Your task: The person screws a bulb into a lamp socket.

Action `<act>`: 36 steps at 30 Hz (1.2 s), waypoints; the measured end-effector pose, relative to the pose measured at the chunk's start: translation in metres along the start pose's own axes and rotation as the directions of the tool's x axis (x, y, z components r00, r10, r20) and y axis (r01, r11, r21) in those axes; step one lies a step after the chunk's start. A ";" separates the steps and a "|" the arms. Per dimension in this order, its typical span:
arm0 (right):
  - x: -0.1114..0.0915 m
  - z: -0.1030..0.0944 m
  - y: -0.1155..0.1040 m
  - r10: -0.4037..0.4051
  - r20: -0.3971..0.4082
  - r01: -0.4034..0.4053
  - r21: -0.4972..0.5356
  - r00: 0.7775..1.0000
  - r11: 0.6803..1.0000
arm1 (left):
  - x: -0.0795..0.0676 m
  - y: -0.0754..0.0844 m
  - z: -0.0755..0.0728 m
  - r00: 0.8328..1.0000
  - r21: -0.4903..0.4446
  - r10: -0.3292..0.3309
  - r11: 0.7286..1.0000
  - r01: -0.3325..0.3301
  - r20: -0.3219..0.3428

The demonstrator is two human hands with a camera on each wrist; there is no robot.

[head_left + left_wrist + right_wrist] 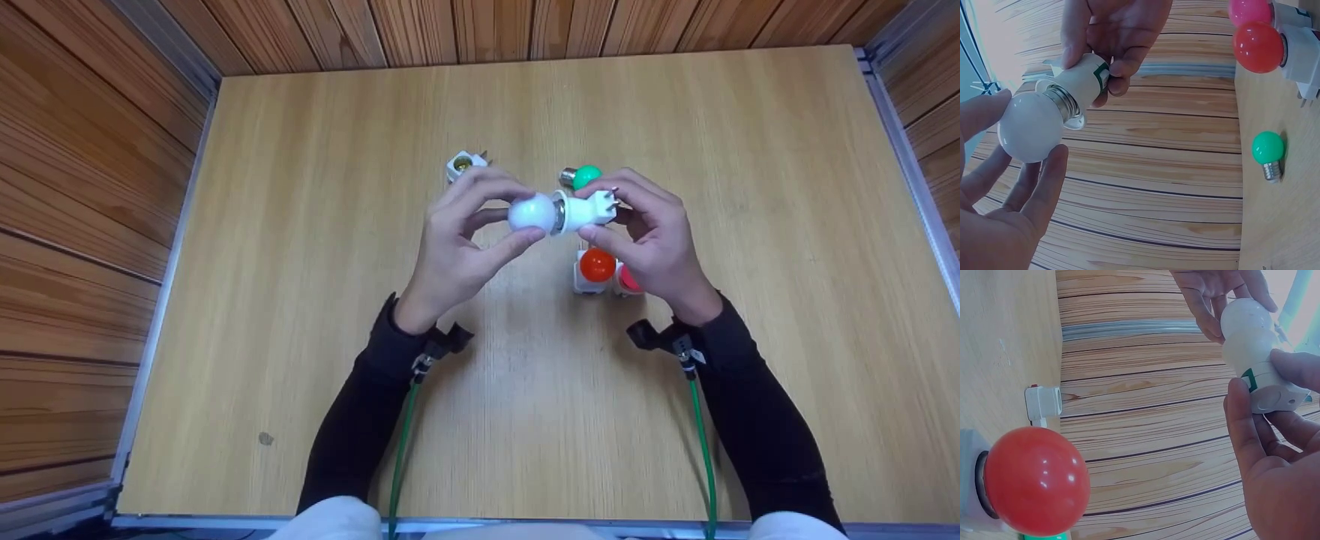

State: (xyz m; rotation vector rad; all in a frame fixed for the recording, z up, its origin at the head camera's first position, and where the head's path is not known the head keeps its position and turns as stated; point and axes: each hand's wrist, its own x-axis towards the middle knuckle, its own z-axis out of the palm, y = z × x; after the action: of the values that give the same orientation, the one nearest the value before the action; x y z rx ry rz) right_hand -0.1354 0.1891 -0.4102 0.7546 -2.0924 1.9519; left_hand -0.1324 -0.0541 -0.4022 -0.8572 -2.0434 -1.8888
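Above the table, my left hand (459, 244) pinches the round glass of a white light bulb (532, 214) between thumb and fingertips. Facing it, my right hand (660, 229) grips a white plug-in lamp socket (589, 211) by its body, with the metal prongs pointing right. The bulb's threaded metal base sits at the socket's mouth, and some of its thread shows in the left wrist view, where the white bulb (1030, 128) and the socket (1082, 79) are tilted in one line. A green mark shows on the socket's side in the right wrist view.
A loose green bulb (586, 177) lies behind the right hand. An orange-red bulb (598, 265) in a white socket and a pink bulb (629, 280) are below it. Another white socket (463, 163) lies behind the left hand. Wooden panels (90, 225) wall the table.
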 end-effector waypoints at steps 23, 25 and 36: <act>-0.001 -0.004 -0.004 0.013 0.053 -0.015 0.049 0.998 0.999 | 0.002 -0.001 -0.005 0.978 0.031 0.196 0.980 -0.199 0.073; -0.001 -0.004 -0.004 0.013 0.056 -0.016 0.054 0.998 0.998 | 0.003 -0.001 -0.005 0.973 0.044 0.217 0.974 -0.221 0.078; -0.002 -0.004 -0.005 0.045 0.078 -0.052 0.088 0.996 0.995 | 0.004 -0.002 -0.008 0.952 0.111 0.283 0.949 -0.295 0.112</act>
State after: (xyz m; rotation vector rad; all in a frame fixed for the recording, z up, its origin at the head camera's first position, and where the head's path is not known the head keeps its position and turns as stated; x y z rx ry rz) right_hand -0.1324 0.1930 -0.4060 0.8146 -2.0968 2.0866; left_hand -0.1387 -0.0606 -0.4010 -1.1610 -1.9382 -1.5724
